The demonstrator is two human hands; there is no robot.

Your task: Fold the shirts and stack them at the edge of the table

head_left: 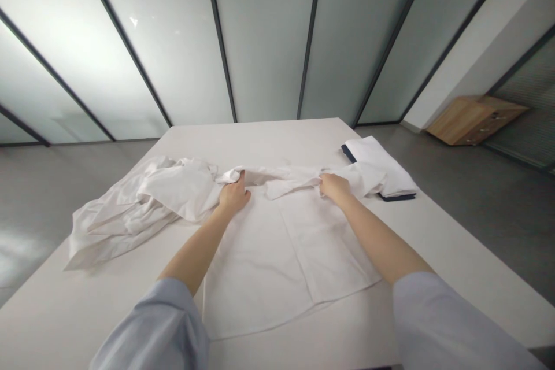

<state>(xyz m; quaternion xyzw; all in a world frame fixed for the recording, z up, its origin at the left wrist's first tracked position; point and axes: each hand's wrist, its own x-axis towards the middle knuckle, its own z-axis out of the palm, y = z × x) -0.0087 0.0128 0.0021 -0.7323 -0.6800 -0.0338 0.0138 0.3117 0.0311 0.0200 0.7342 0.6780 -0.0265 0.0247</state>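
Note:
A white shirt [269, 266] lies spread on the table in front of me, its hem toward me and a long seam or front edge running down its middle. My left hand [235, 194] is closed on the bunched far part of the shirt, at its left side. At the right side of that same part, my right hand [335, 188] pinches the fabric with its fingers curled in. Between the two hands the cloth is loosely gathered and creased. Part of it stretches right, against the folded stack.
On the left of the white table [260, 141] lies a crumpled heap of white cloth [143, 202]. A folded white stack [381, 169] with dark navy edges rests at the right edge. Frosted glass panels [264, 34] stand behind; a wooden cabinet [472, 118] is on the floor, far right.

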